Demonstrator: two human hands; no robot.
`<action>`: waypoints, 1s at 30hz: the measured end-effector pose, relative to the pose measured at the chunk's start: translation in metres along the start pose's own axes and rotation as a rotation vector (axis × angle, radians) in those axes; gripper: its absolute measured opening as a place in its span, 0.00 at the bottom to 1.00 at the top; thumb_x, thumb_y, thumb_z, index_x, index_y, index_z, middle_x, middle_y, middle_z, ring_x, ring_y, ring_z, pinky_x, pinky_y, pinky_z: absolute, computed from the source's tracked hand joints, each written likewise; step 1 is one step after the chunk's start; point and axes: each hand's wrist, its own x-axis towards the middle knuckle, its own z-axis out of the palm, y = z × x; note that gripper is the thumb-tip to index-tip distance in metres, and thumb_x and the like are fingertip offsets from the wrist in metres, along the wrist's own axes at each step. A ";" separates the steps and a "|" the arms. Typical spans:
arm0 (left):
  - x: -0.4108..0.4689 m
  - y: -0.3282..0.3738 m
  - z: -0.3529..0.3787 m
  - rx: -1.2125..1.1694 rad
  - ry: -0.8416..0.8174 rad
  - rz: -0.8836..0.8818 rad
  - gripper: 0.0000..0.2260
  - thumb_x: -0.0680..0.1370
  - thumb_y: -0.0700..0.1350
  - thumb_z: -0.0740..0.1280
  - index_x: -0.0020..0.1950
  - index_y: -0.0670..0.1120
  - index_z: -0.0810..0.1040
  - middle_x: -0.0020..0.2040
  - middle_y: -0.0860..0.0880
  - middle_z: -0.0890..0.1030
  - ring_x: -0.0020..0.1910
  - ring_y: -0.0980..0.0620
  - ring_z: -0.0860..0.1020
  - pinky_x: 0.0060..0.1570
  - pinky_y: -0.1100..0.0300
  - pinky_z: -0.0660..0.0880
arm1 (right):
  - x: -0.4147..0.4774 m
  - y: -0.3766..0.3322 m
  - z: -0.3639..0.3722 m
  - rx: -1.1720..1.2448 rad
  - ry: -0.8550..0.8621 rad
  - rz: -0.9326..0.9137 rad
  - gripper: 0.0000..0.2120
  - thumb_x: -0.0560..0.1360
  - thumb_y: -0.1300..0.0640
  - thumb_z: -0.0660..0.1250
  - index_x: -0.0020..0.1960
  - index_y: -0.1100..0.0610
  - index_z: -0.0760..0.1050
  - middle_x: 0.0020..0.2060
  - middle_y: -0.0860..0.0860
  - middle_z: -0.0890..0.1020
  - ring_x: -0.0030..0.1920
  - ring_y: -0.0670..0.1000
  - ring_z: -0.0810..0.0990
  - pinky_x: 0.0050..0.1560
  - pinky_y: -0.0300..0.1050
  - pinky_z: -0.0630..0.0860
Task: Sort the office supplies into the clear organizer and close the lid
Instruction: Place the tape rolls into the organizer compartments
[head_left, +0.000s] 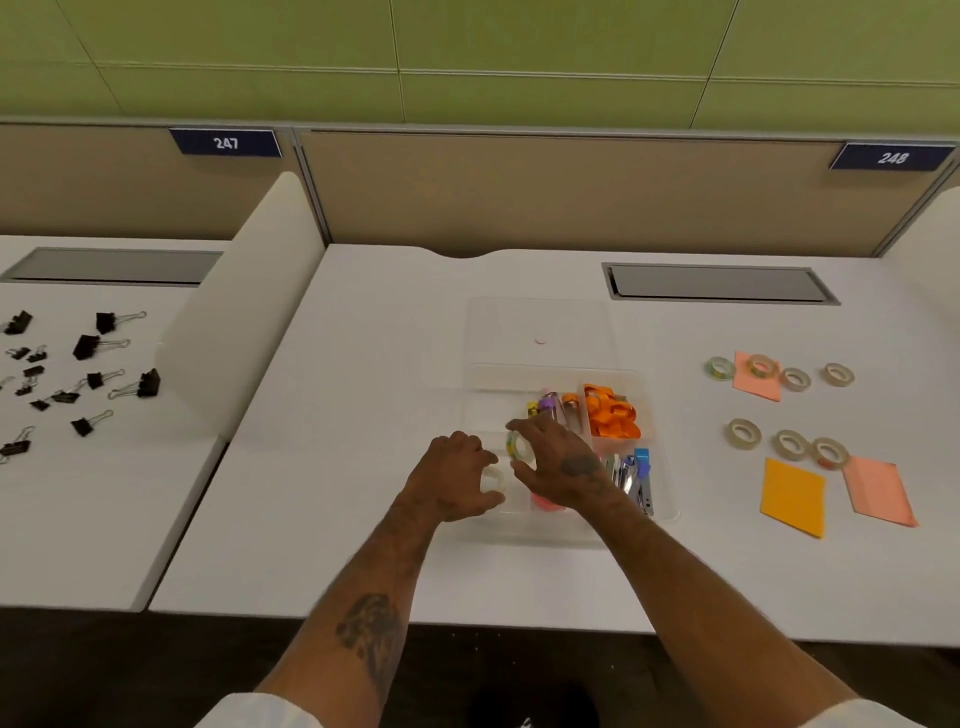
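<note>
While both hands reach into the clear organizer (644, 415) at the middle of the white worktop (363, 519), each one holds a roll of tape. The left hand (452, 475) curls its fingers (467, 441) around a pale tape roll (493, 479) at the organizer's near left part, thumb below and fingers above. The right hand (558, 460) pinches a patterned tape roll (519, 446) on edge between thumb and fingers, just beyond the pale one; which compartment lies under them is hard to tell through the clear walls. Orange clips (610, 413) fill the far right compartment, a few coloured small items (548, 405) lie to their left, and blue and silver tools (636, 478) sit in the near right one. The clear lid (540, 327) lies flat on the worktop just behind the organizer, so the box is uncovered. To the right, well apart from the organizer, seven tape rolls (743, 434) lie loose among a yellow sticky-note pad (792, 496) and two pink pads (878, 491). On the neighbouring worktop to the left, black binder clips (85, 347) are scattered.
</note>
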 end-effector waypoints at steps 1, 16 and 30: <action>0.000 -0.001 0.000 -0.003 0.011 0.004 0.29 0.72 0.65 0.65 0.68 0.50 0.74 0.62 0.50 0.76 0.63 0.49 0.70 0.64 0.54 0.63 | 0.001 -0.001 0.000 -0.005 0.001 -0.007 0.26 0.72 0.47 0.68 0.67 0.52 0.68 0.58 0.56 0.77 0.54 0.57 0.78 0.49 0.51 0.80; -0.010 -0.023 0.005 0.116 0.129 -0.073 0.36 0.75 0.65 0.52 0.79 0.51 0.47 0.80 0.45 0.48 0.78 0.45 0.44 0.73 0.42 0.41 | -0.002 -0.009 0.005 -0.079 -0.112 -0.037 0.31 0.74 0.41 0.65 0.73 0.50 0.62 0.61 0.54 0.76 0.61 0.55 0.74 0.57 0.51 0.74; 0.020 0.000 0.014 0.094 0.168 -0.026 0.39 0.73 0.73 0.46 0.78 0.57 0.40 0.79 0.47 0.39 0.77 0.46 0.37 0.72 0.39 0.38 | -0.035 0.035 -0.015 -0.184 -0.018 0.234 0.40 0.72 0.26 0.47 0.78 0.43 0.41 0.78 0.53 0.40 0.76 0.56 0.35 0.75 0.63 0.43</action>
